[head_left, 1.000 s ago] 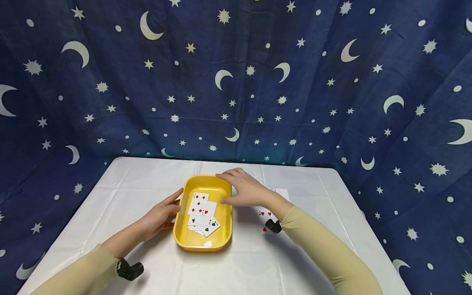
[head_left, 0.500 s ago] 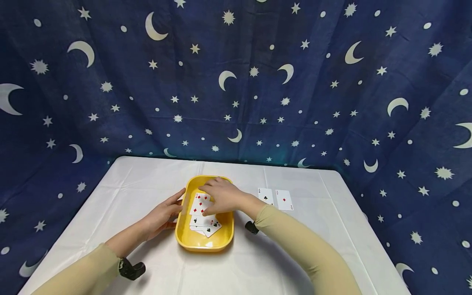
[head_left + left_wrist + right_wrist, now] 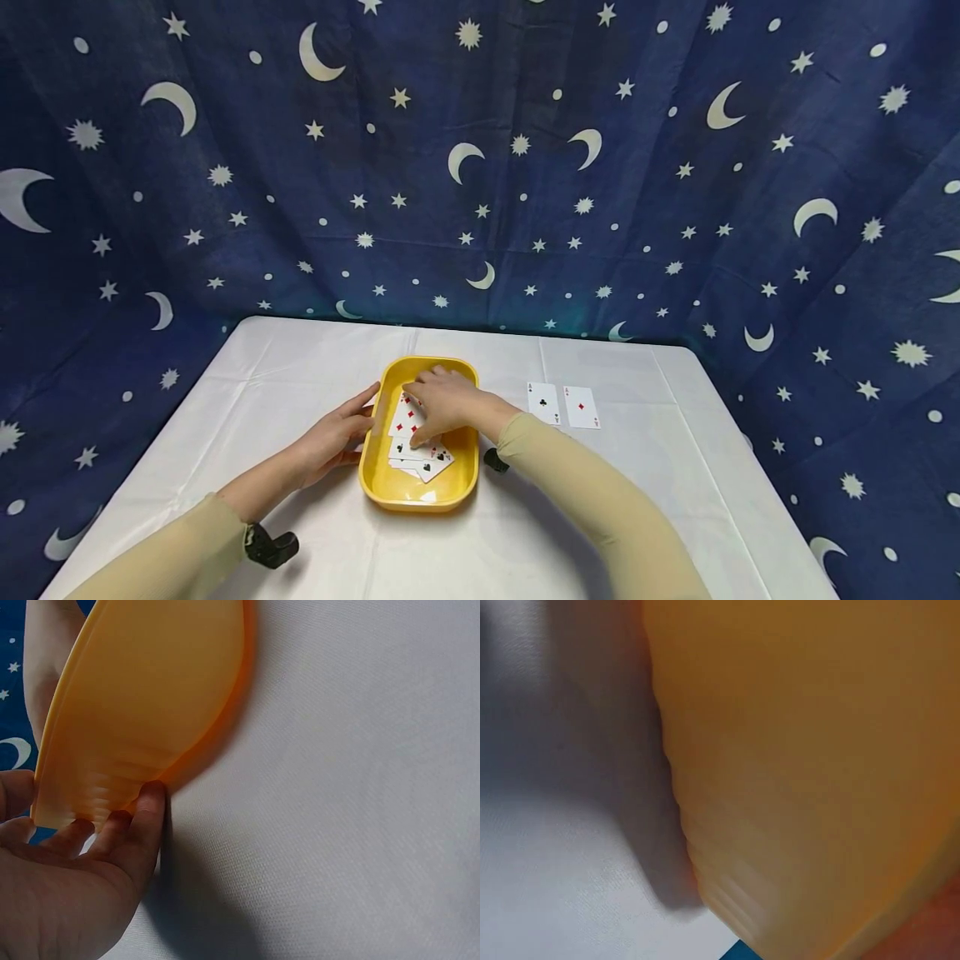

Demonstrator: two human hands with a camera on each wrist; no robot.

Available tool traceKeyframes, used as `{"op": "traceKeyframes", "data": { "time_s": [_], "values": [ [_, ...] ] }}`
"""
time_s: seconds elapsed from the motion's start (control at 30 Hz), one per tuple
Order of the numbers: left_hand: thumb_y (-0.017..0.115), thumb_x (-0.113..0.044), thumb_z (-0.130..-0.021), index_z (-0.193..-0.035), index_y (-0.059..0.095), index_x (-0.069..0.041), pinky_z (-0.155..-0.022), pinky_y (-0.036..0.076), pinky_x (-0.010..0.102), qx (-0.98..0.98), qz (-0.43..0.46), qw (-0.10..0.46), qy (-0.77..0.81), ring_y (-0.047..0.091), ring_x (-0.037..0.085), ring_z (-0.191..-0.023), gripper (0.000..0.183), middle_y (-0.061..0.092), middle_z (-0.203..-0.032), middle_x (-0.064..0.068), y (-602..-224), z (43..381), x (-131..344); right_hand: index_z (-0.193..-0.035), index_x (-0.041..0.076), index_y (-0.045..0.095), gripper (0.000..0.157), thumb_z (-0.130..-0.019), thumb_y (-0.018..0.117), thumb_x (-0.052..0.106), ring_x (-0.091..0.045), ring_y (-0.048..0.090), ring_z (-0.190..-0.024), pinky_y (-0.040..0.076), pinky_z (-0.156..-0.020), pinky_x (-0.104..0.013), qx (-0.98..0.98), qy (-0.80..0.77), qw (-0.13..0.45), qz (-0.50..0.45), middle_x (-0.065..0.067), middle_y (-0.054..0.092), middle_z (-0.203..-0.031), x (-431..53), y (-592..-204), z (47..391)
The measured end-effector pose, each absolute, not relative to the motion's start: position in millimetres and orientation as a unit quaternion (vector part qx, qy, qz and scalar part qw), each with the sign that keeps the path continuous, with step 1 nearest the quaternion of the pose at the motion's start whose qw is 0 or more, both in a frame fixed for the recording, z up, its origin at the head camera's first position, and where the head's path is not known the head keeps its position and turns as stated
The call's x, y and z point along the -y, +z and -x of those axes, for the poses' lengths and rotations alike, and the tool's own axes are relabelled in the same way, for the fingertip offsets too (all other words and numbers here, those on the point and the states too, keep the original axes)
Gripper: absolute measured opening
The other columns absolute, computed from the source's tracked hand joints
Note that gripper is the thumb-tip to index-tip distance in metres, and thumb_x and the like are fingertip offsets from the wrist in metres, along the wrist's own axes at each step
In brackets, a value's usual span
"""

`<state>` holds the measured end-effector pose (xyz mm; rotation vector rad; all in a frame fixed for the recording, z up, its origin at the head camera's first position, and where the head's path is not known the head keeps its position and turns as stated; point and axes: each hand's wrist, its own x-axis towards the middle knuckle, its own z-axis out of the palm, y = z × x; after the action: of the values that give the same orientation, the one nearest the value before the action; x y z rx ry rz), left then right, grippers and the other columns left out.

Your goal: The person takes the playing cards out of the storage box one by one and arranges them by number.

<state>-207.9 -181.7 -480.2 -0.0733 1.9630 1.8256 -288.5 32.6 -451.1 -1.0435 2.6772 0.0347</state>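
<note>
We found the yellow, round-cornered tray (image 3: pixel 452 490), apparently plastic, standing on the white cloth-covered table (image 3: pixel 420 558). The left hand (image 3: pixel 326 446) was set against its outer left wall, the grip spread and the fingertips touching — a brace, in our judgement, against sliding. The right hand (image 3: pixel 446 404) reached into the tray from the right, its grip spread, thumb and forefinger well apart; we could not tell whether the hidden fingertips touched a card. We judged that span suited to thin cards lying flat, which offer little edge. Partly beneath it lay a white rectangular card with red diamonds (image 3: pixel 401 422); overlapping white cards with black pips (image 3: pixel 423 468) lay nearer the person. Right of the tray, a white single-club card (image 3: pixel 543 404) and a white single-diamond card (image 3: pixel 582 408) lay face up, slightly apart — spaced, we considered, for reading each separately.
</note>
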Motion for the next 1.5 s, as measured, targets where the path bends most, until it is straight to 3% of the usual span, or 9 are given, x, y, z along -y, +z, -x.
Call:
{"op": "traceKeyframes", "data": {
  "time_s": [0.27, 1.07, 1.5],
  "values": [
    [0.049, -0.019, -0.104, -0.166, 0.019, -0.031, -0.096, 0.054, 0.046, -0.713, 0.026, 0.229, 0.663, 0.052, 0.035, -0.131, 0.069, 0.03, -0.164, 0.019, -478.7, 210.0, 182.0, -0.15, 0.025, 0.052, 0.093, -0.073, 0.079, 0.069, -0.021, 0.042, -0.127, 0.035, -0.113, -0.047, -0.926, 0.016, 0.142, 0.349, 0.002, 0.051, -0.145, -32.2, -456.0, 293.0],
    [0.05, -0.02, -0.104, -0.166, 0.018, -0.031, -0.095, 0.055, 0.046, -0.708, 0.023, 0.232, 0.667, 0.052, 0.036, -0.13, 0.071, 0.029, -0.164, 0.021, -476.3, 206.7, 180.6, -0.146, 0.021, 0.056, 0.087, -0.073, 0.085, 0.06, -0.017, 0.041, -0.116, 0.039, -0.103, -0.033, -0.929, -0.026, 0.153, 0.335, 0.001, 0.051, -0.134, -36.9, -462.3, 294.6],
    [0.048, -0.018, -0.104, -0.166, 0.018, -0.031, -0.096, 0.054, 0.046, -0.713, 0.027, 0.225, 0.664, 0.05, 0.036, -0.134, 0.07, 0.029, -0.164, 0.019, -478.3, 205.9, 181.5, -0.147, 0.023, 0.054, 0.084, -0.074, 0.087, 0.05, -0.019, 0.04, -0.122, 0.038, -0.107, -0.035, -0.921, -0.051, 0.114, 0.368, -0.001, 0.049, -0.141, -50.6, -445.3, 286.9]
  ]
}}
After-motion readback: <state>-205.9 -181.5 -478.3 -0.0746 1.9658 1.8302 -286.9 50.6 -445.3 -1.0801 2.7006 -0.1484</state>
